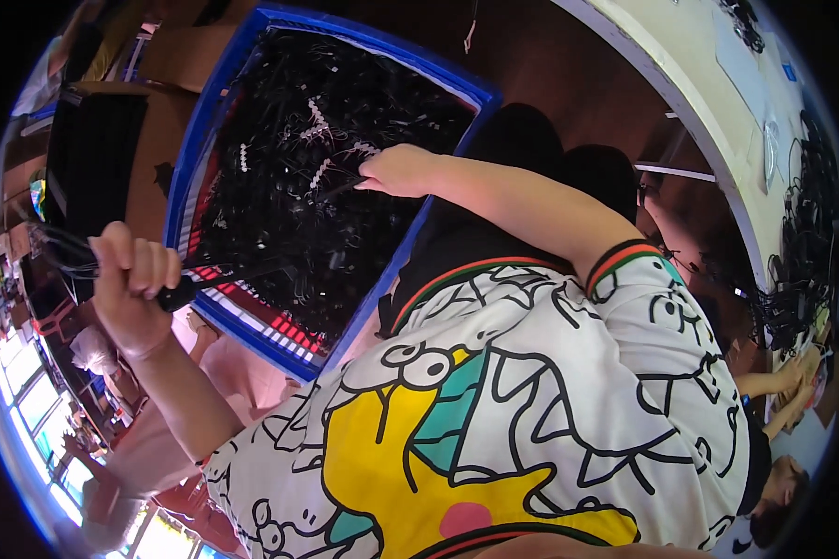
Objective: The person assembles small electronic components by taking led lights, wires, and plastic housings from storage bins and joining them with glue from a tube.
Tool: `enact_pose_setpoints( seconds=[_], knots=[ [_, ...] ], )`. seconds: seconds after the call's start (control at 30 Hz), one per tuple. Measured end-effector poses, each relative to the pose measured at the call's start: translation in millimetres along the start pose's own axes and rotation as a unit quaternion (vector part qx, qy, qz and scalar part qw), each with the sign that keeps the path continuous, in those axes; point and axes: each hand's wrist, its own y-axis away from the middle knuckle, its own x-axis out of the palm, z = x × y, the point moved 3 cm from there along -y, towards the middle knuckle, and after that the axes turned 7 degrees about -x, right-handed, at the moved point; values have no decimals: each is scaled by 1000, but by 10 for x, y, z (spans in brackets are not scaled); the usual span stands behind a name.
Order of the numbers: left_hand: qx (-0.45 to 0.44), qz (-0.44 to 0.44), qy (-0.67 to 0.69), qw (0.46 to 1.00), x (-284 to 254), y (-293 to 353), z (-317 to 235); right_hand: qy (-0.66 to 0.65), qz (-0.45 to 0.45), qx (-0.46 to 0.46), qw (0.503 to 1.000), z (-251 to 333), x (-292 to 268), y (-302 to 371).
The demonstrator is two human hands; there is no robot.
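Note:
A blue-rimmed crate holds a large tangled heap of black cables with small white connectors among them. Raised at the crate's near left corner, my left hand is closed round a bundle of black cables, whose looped ends stick out to the left. More black strands run from below that fist toward the heap. Over the right part of the heap, my right hand pinches a black cable that points down and left into the pile. The fingertips of this hand are partly hidden.
Cardboard boxes stand beyond the crate on the left. A pale worktable curves along the right, with heaped black cables on it. Other people sit at the right edge, including a co-worker's hands, and at the lower left.

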Motion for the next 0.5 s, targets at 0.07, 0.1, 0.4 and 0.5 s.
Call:
enact_pose_setpoints(
  seconds=[0.07, 0.1, 0.4, 0.5],
  knots=[
    [-13, -3, 26, 1000, -43, -43, 91, 20, -37, 13, 999, 182, -364, 118],
    [-15, -20, 31, 999, -86, 65, 61, 12, -77, 3, 997, 437, -516, 130],
    [63, 44, 50, 996, -40, 193, -273, -92, -214, 5, 972, 937, -1075, 14],
    [76, 53, 100, 991, -57, 84, -457, -138, -263, -47, 954, 1098, -1463, -51]
  ],
)
